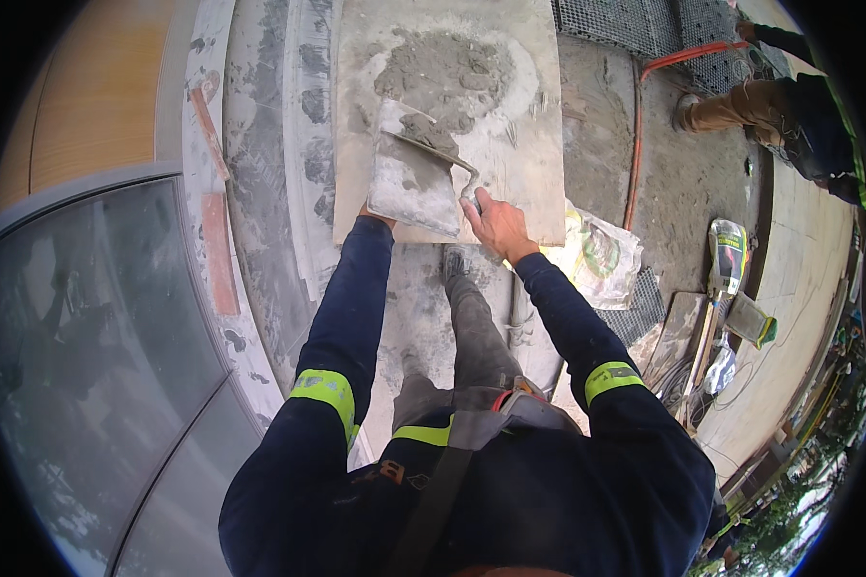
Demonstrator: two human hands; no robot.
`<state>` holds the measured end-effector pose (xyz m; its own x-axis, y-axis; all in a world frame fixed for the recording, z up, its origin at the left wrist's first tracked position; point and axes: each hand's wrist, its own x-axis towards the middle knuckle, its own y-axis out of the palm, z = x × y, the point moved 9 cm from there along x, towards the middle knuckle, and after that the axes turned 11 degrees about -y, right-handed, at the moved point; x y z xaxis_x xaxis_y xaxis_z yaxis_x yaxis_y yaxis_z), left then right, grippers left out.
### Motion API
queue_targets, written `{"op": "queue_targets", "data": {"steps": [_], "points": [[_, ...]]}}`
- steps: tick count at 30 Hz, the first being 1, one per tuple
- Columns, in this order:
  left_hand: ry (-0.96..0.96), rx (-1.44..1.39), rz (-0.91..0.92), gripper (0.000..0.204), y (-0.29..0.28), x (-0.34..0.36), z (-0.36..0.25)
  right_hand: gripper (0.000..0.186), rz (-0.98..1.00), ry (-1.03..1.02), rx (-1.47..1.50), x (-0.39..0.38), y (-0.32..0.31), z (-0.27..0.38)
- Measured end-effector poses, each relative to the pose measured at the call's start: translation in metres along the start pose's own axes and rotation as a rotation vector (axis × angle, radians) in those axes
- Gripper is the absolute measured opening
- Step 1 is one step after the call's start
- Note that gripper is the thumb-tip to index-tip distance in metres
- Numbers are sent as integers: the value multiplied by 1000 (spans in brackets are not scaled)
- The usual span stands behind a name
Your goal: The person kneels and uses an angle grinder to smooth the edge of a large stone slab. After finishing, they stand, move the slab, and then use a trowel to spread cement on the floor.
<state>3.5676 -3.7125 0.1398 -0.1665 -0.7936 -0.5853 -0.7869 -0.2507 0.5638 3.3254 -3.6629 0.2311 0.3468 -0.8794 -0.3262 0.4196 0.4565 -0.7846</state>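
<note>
My left hand [381, 217] is mostly hidden under a plasterer's hawk [416, 204], a pale, mortar-smeared square plate, and holds it up from below. My right hand [500, 229] is closed round the handle of a trowel [470, 183]. The trowel's blade is edge-on across the hawk, against a lump of wet grey mortar [420, 127]. Beyond the hawk, a heap of mortar [452, 77] is spread on a wide pale mixing board [527, 188]. The hawk overlaps the near part of the heap and board.
Glazed panels [96, 317] line the left side. A crumpled white sack [601, 255] lies right of the board. An orange hose [635, 144] runs past black mesh panels [616, 24]. Another person [770, 111] stands far right; bags and tools lie nearer on the right.
</note>
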Motion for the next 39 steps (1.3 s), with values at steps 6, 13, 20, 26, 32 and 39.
{"op": "queue_targets", "data": {"steps": [6,13,20,26,32,39], "points": [[-28,6,-70,54,-2,63,-11,51,24,2,13,97,-8,-32],[-76,-31,-99,53,-3,63,6,59,-84,166,78,177,-22,-90],[-59,-30,-104,53,-2,81,-17,50,0,-47,125,104,-65,-6],[-46,-73,-89,52,14,28,-35,51,-16,-54,38,65,-50,3],[-40,-178,-78,52,-1,-83,-41,62,-132,81,143,97,-103,-7],[-5,-188,-11,51,9,-115,-88,47,-300,-18,583,22,-152,89]]}}
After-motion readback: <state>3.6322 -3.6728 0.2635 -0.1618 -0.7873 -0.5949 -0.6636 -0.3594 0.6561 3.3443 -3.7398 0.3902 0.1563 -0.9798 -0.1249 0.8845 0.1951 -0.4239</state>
